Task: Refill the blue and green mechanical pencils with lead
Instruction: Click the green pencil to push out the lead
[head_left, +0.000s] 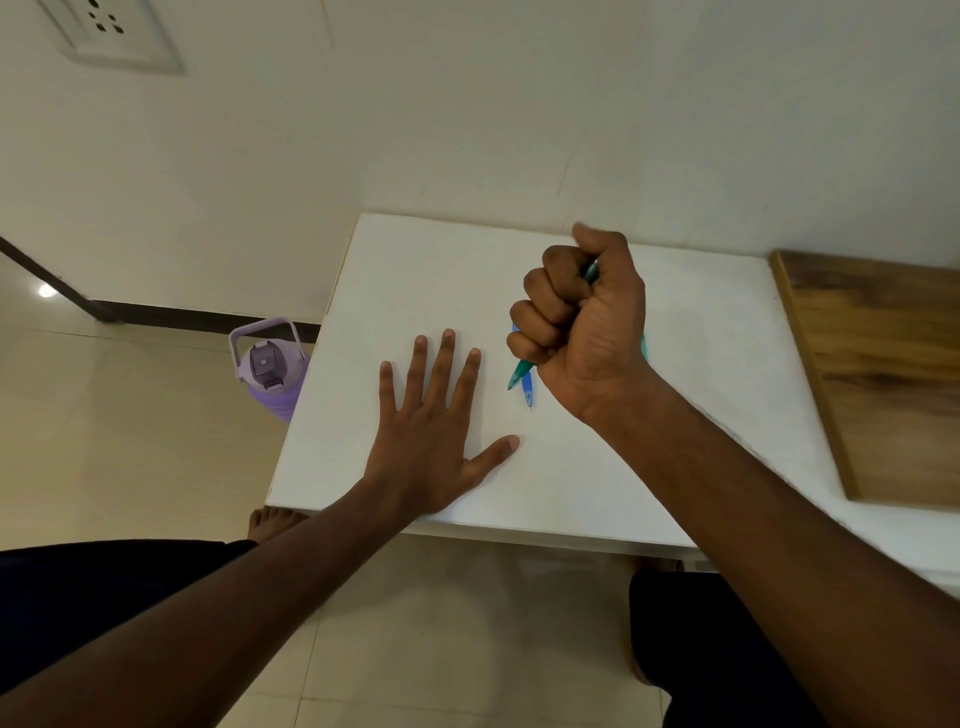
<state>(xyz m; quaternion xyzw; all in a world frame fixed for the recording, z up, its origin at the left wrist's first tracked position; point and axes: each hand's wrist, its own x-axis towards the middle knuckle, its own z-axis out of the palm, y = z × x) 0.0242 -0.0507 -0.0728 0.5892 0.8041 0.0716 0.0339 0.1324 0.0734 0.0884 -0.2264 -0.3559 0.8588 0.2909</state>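
Head view: right hand (582, 322) fingers clamped on green pencil (521, 373) near table (415, 270) centre; blue pencil (528, 393) beneath. Left hand (431, 431) flat, fingers apart. Step: pickup; next, open cap.

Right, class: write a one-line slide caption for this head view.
Right hand grips the green pencil over the blue pencil; left hand flat on the white table.

- The left hand (431, 431) lies flat, palm down, near the front edge of the table, fingers straight and spread, thumb angled out to the right.
- The left forearm reaches in from the lower left, crossing the front edge.
- The right hand (582, 322) is a raised fist toward the middle, fingers curled tight, thumb on top.
- The right forearm comes in from the lower right.
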